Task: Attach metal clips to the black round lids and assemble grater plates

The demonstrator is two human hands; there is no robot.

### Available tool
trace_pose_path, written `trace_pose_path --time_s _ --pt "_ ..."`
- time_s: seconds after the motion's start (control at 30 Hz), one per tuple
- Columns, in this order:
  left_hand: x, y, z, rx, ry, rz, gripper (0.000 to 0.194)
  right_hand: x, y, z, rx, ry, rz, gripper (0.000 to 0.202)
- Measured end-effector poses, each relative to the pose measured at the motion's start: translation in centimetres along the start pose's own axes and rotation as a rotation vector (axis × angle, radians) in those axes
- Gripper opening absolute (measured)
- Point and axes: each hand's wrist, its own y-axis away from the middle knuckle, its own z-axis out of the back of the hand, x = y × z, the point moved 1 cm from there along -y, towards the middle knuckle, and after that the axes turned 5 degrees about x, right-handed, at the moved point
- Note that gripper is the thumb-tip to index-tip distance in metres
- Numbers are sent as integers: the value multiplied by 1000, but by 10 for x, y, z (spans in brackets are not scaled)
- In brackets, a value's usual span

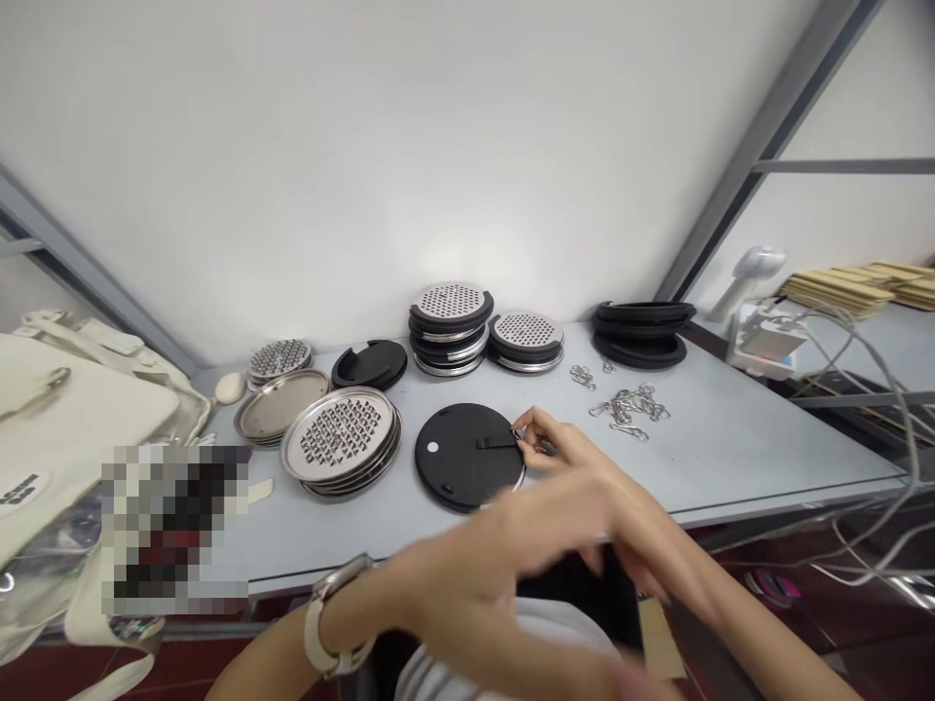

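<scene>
A black round disc (457, 462) lies on the table in front of me, with a white dot and a narrow raised tab on its upper face. At its right edge, the fingertips of my right hand (547, 440) pinch a small bent metal hook (517, 435) close to the tab's end. My left hand (497, 555), below a white-strapped watch (337, 618), is blurred by motion. It passes in front of my right forearm with the thumb apart from the fingers and nothing visible in it. Some fingertips are unclear. Left of the disc is a stack of metal grater plates (340, 438).
Behind the disc stand stacked graters with black rims (451, 326). Loose metal hooks (634, 404) lie to the right, near black rings (639, 336). A scanner (752, 273) and cables are far right; a cream bag (80, 409) is at the left.
</scene>
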Motion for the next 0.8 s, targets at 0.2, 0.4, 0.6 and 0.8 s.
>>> trace_pose_path --time_s 0.2,0.4,0.6,0.8 --pt "81 -21 23 -188 -440 294 21 -1 1 -1 -8 35 14 16" --pt "103 0 -3 -104 -593 278 40 -2 0 -2 -20 42 30 19" --pt "104 6 -22 -63 -727 235 67 -5 0 -3 -41 61 48 25" --pt "108 6 -26 -58 -784 258 61 -3 -1 -3 -45 123 64 27"
